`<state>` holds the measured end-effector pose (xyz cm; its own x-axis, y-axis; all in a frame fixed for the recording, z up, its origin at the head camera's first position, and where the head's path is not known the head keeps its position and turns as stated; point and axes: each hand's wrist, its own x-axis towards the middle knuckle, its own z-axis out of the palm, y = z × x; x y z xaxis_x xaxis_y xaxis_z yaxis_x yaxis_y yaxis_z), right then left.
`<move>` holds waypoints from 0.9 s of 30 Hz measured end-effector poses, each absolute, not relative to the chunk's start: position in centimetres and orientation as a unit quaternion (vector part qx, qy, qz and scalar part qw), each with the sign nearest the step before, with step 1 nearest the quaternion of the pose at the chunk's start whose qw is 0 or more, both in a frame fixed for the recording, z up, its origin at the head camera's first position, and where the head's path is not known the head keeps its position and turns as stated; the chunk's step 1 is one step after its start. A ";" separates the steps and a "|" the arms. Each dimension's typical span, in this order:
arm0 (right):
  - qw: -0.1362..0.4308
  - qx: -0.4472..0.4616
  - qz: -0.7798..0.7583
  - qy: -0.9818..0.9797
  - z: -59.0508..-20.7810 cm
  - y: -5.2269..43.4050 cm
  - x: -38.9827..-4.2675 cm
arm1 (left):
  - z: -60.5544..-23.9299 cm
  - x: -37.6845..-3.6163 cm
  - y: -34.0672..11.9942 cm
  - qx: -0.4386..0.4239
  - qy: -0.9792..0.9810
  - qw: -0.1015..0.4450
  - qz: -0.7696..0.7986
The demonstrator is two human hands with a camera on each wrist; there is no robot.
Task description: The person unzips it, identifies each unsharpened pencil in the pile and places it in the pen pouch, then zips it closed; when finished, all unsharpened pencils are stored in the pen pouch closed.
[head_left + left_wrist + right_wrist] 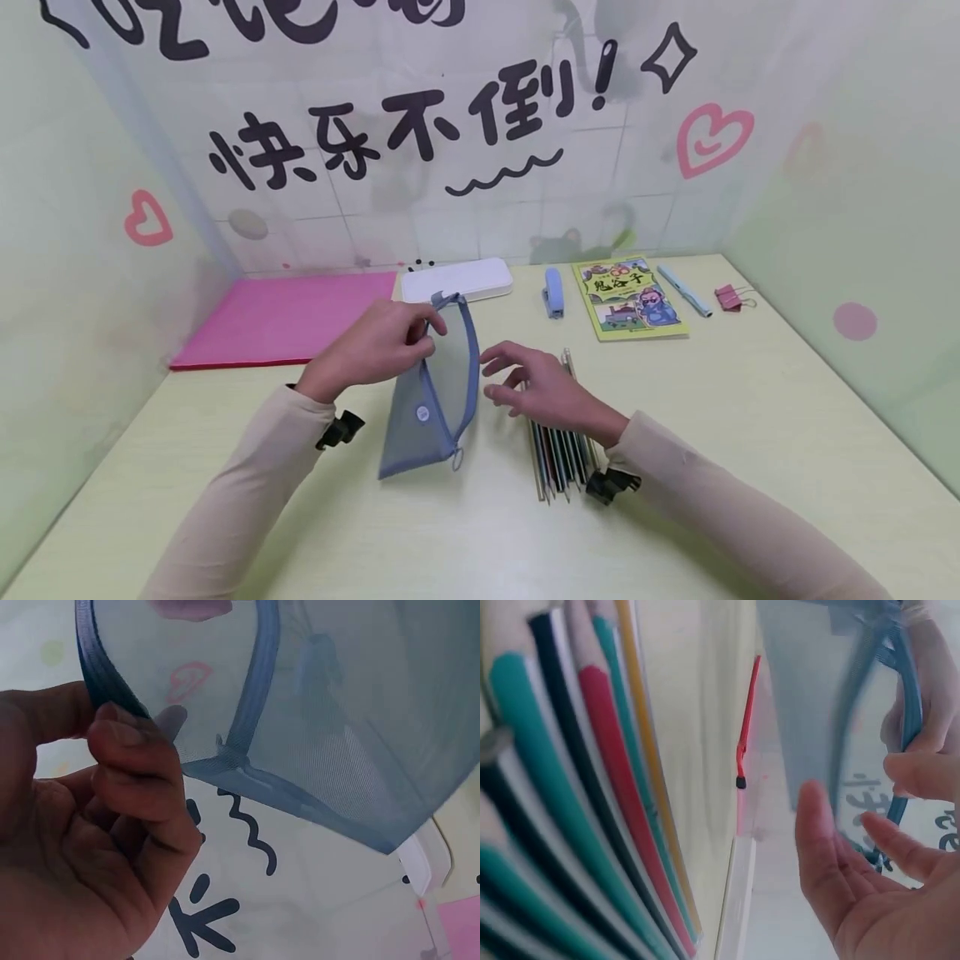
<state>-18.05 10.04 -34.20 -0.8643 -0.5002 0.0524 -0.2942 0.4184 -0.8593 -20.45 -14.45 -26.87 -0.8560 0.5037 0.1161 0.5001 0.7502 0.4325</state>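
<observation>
My left hand [378, 343] pinches the zippered edge of a blue-grey mesh pencil pouch [411, 442], and in the left wrist view the thumb and fingers close on that edge [112, 690]. The pouch stands upright with its mouth gaping and a zipper pull [457, 458] at its lower end. To its right, my right hand [551, 392] has bent, spread fingers with nothing between them, pointing toward the pouch's mouth. Beneath that hand lies a bunch of pencils [558, 462], partly covered by it; the right wrist view shows green, black, red and yellow pencils [615, 772].
Along the back are a pink folder [292, 312], a white case [468, 279], a blue stapler [553, 292] and a yellow booklet [630, 300]. Further right lie a light-blue pen [684, 290] and a pink binder clip [729, 297]. Printed panels enclose the table on three sides.
</observation>
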 end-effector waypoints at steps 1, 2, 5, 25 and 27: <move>0.102 -0.243 -0.473 0.841 -34.2 10.2 -18.1 | -27.0 -20.5 -14.4 0.270 0.934 0.006 0.235; 0.096 -0.247 -0.456 0.850 -34.2 10.4 -18.2 | -27.1 -20.6 -14.3 0.272 0.932 0.007 0.239; 0.075 -0.253 -0.378 0.887 -34.2 11.1 -18.7 | -27.5 -20.7 -14.5 0.275 0.929 0.013 0.247; 0.113 -0.243 -0.174 0.948 -35.6 9.7 -19.8 | -28.7 -21.6 -14.1 0.289 0.914 0.068 0.275; 0.128 -0.233 -0.170 0.949 -35.5 9.3 -19.8 | -28.8 -21.7 -14.1 0.287 0.912 0.077 0.283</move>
